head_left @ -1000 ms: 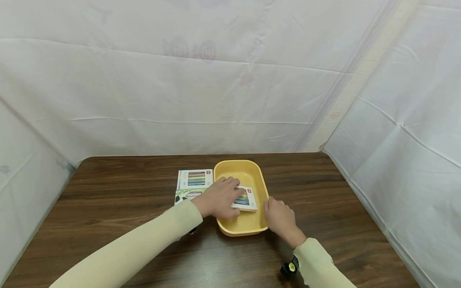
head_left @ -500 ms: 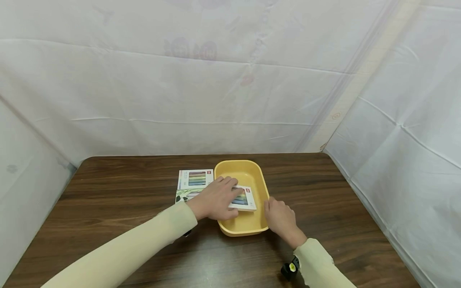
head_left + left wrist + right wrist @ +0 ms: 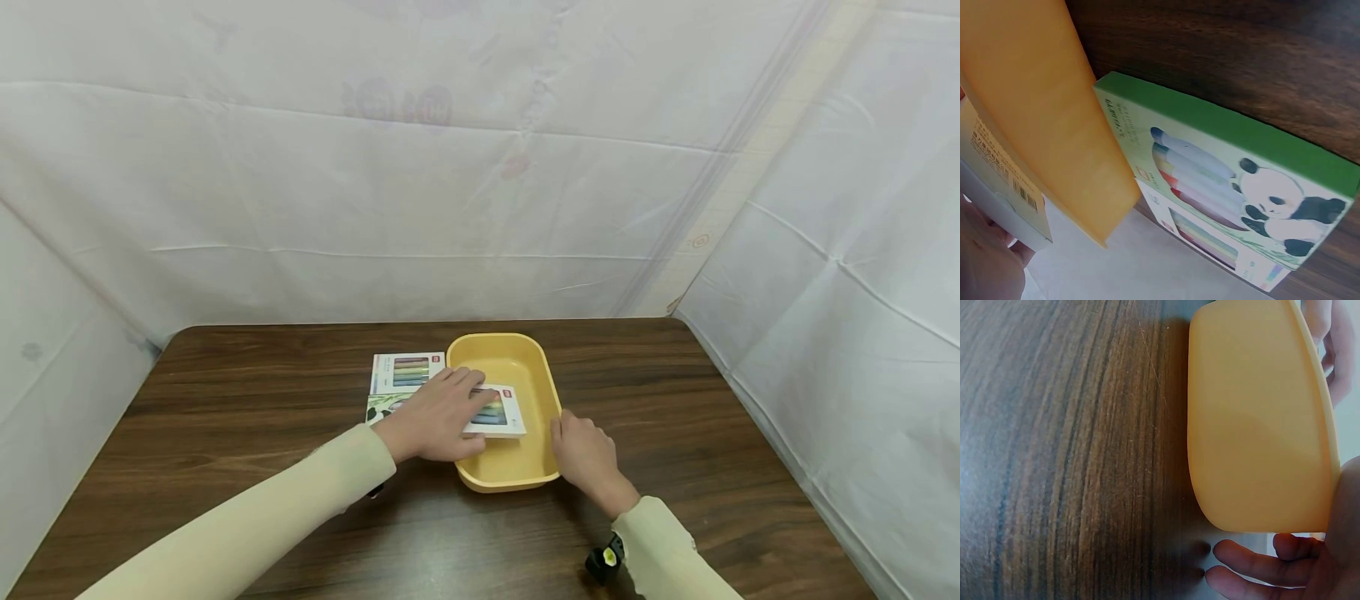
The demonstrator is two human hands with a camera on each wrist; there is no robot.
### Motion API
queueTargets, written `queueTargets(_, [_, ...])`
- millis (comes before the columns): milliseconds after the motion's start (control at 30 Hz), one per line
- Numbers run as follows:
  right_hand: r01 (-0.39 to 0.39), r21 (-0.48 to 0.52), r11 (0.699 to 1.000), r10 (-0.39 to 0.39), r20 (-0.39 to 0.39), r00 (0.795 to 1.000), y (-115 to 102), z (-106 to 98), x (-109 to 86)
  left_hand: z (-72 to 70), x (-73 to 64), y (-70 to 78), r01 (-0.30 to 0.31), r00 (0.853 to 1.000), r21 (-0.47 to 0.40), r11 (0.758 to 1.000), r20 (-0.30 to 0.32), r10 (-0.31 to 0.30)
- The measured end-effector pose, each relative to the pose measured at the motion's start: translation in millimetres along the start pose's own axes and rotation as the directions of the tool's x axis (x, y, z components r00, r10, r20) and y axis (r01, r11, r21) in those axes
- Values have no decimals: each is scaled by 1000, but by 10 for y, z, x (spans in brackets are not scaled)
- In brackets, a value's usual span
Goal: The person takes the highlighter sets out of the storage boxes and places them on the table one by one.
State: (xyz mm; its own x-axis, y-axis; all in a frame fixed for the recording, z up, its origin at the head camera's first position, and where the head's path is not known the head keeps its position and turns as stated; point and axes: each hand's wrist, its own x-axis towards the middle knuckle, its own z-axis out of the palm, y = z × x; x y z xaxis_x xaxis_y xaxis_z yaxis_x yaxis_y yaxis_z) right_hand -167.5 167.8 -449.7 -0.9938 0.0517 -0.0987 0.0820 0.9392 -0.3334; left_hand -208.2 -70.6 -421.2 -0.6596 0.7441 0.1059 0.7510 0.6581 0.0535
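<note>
A yellow plastic basin (image 3: 513,354) stands on the table. My right hand (image 3: 588,454) grips its right rim; in the right wrist view some fingers (image 3: 1254,572) show beside the basin wall. Over the basin, my left hand (image 3: 438,421) holds a white box of coloured pens (image 3: 512,410) with a window in its face. This box's edge with a barcode (image 3: 1022,194) shows in the left wrist view. Left of the basin lie a similar white pen box (image 3: 382,375) and a green panda-print pen box (image 3: 1285,206). My left hand and sleeve partly cover the panda box in the head view.
The brown wooden table (image 3: 247,400) extends to both sides and in front of the basin. White sheeting (image 3: 337,192) hangs behind it and along both sides. A black wrist device (image 3: 603,562) sits below my right sleeve.
My left hand has shifted a little to the left, carrying the white pen box with it toward the basin's left side. My right hand and the basin stay nearly still.
</note>
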Motion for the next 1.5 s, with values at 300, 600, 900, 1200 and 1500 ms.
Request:
queueTargets(300, [15, -13, 1000, -15, -6, 1000, 14, 0, 7, 15, -91, -54, -10, 999, 18, 1000, -53, 11])
queueTargets(600, [16, -8, 1000, -16, -4, 1000, 19, -9, 6, 31, -165, -99, 3, 998, -4, 1000, -68, -3])
queueTargets(900, [2, -4, 1000, -2, -5, 1000, 20, -19, 17, 39, -219, -133, 11, 996, -19, 1000, -92, -13])
queueTargets(1200, [4, -5, 1000, -4, -8, 1000, 21, -23, 16, 64, -279, -170, 22, 994, -17, 1000, -103, -24])
queueTargets(1500, [6, -6, 1000, -6, 1, 1000, 29, -17, 17, 65, -327, -183, 32, 995, -13, 999, -99, -33])
